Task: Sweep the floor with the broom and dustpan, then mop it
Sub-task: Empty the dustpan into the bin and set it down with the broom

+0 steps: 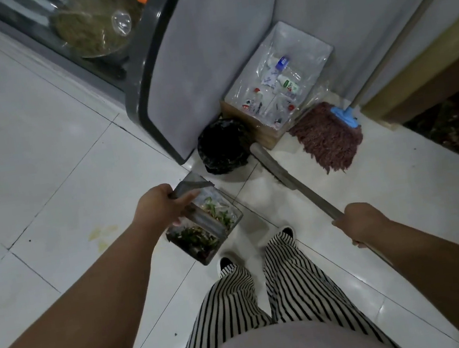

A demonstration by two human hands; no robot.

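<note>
Striped trousers (283,293) fill the lower centre; above them the left hand (159,204) grasps the rear edge of a boxy metal dustpan (208,221), held off the floor at centre frame and loaded with leafy green debris, while the right hand (359,223) is clenched round the broom (291,182) handle at right of centre. Sweeping appears largely done, with emptying into the crinkled black-lined bin (223,149) just above the pan likely next. Mopping is not yet begun: the shaggy reddish mop (329,139) rests on the glossy white tile floor (45,170) at right.
</note>
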